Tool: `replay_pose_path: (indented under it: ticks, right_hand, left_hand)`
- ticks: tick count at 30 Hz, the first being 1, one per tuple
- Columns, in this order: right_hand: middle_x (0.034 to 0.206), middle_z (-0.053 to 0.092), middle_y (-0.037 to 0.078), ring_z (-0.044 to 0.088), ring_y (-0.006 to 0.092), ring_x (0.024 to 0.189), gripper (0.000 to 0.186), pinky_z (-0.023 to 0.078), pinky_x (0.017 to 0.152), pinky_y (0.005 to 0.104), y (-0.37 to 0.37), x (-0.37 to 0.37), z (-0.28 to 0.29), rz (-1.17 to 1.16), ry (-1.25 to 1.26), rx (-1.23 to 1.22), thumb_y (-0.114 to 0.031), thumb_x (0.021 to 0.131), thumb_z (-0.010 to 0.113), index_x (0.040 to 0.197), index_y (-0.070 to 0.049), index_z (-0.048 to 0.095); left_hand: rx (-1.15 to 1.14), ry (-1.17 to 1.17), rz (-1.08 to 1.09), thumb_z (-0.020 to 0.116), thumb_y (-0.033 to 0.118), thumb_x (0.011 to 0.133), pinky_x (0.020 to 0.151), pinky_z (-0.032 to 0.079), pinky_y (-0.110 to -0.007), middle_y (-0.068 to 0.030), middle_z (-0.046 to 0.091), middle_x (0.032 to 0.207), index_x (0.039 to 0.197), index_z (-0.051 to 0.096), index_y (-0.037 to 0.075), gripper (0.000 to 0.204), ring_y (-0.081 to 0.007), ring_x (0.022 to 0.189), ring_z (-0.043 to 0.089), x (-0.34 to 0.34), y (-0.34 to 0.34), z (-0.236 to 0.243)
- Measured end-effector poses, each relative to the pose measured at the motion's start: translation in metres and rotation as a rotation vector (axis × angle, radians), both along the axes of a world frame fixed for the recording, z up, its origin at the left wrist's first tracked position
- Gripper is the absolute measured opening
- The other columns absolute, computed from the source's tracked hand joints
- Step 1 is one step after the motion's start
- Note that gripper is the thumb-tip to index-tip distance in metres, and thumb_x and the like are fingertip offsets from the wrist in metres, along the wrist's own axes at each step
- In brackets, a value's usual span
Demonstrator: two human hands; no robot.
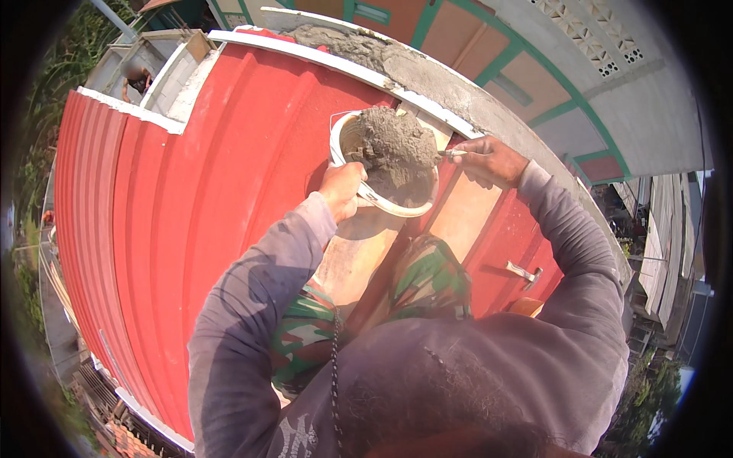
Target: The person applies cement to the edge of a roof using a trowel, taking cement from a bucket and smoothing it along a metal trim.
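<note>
A white bucket (405,209) sits over wooden boards (351,256) laid on a red ribbed roof (198,198), with grey mortar (385,145) heaped in it. My left hand (341,185) is closed on the bucket's near-left rim. At the bucket's right side, my right hand (489,160) grips a trowel (454,153), whose blade is hidden in or behind the mortar.
A hammer (523,273) lies on the roof to my right. A rough cement ledge (359,49) borders the far edge, below a wall with green trim (519,76). Another person (136,80) is at a block-walled opening upper left. My knees (427,282) are below the bucket.
</note>
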State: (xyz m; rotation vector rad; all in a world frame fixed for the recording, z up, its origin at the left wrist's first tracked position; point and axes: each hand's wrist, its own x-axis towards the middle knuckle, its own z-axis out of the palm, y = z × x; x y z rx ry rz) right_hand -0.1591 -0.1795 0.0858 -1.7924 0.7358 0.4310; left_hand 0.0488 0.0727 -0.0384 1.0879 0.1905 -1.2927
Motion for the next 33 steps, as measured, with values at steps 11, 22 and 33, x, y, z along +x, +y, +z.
replay_pose_path:
  ticks: [11,22,33]
  right_hand:
    - [0.078,0.066,0.005,0.06,0.0141,0.058,0.035,0.051,0.051,0.0331,-0.105,0.186,0.003,0.009,-0.136,-0.257,-0.042,0.098,0.072,0.107,-0.009,0.078]
    - [0.127,0.076,0.018,0.073,0.039,0.119,0.04,0.059,0.102,0.0524,-0.074,0.291,-0.127,-0.02,-0.214,-1.254,-0.032,0.096,0.065,0.132,-0.019,0.075]
    - [0.122,0.076,0.023,0.075,0.042,0.112,0.034,0.06,0.098,0.0539,-0.068,0.243,-0.111,0.092,0.009,-1.171,-0.028,0.099,0.059,0.122,-0.01,0.077]
  left_hand:
    - [0.041,-0.079,-0.002,0.053,0.0,0.092,0.085,0.063,-0.076,-0.0181,0.053,0.107,0.129,0.04,-0.001,0.039,-0.0405,0.091,0.07,0.001,0.003,-0.002]
    - [0.124,-0.135,-0.048,0.054,0.001,0.092,0.076,0.065,-0.07,-0.0118,0.05,0.101,0.129,0.042,0.005,0.039,-0.0304,0.081,0.064,-0.005,0.002,0.014]
    - [0.081,-0.113,-0.029,0.056,0.001,0.092,0.09,0.06,-0.077,-0.016,0.052,0.109,0.131,0.039,0.003,0.042,-0.0407,0.096,0.068,-0.008,0.0,0.019]
